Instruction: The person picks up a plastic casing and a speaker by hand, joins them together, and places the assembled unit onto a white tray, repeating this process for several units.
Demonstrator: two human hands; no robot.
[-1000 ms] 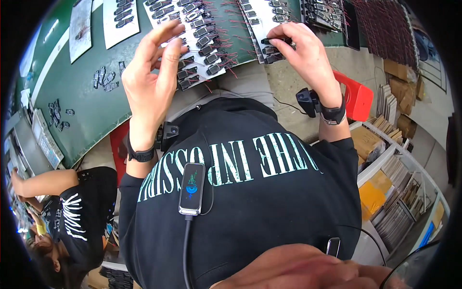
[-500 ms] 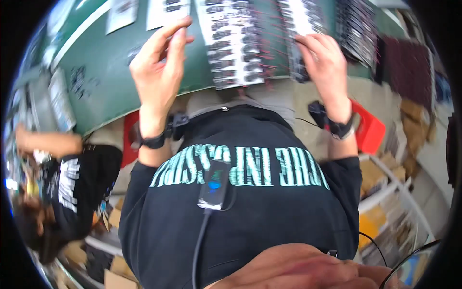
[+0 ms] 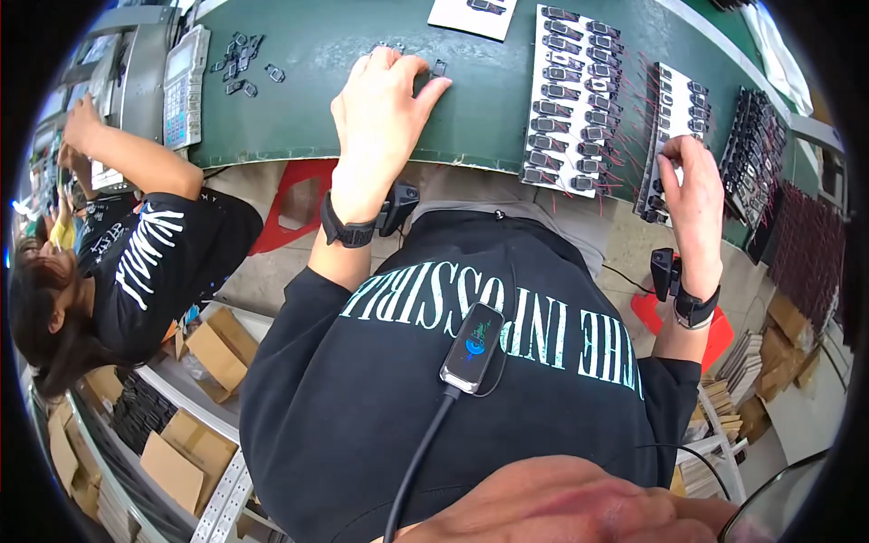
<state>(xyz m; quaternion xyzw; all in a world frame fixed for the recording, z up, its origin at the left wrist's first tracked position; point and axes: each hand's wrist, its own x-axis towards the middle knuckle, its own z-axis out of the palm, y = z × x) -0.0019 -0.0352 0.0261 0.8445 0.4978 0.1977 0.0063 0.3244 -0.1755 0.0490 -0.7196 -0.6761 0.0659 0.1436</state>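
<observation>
Loose small black parts (image 3: 237, 63) lie on green bench (image 3: 308, 113). Left hand (image 3: 376, 118) partly open, thumb beside single black part (image 3: 439, 68). White board (image 3: 576, 122) carries black modules (image 3: 549, 124). Right hand (image 3: 695, 181) curled at narrow board (image 3: 681, 98); cannot tell whether gripping.

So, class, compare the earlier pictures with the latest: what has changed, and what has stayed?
The left hand moved left, from over the wide board to the loose parts; whether it grips any is unclear. The view turned left too. The right hand stayed at the narrow board, and the boards kept their order.
</observation>
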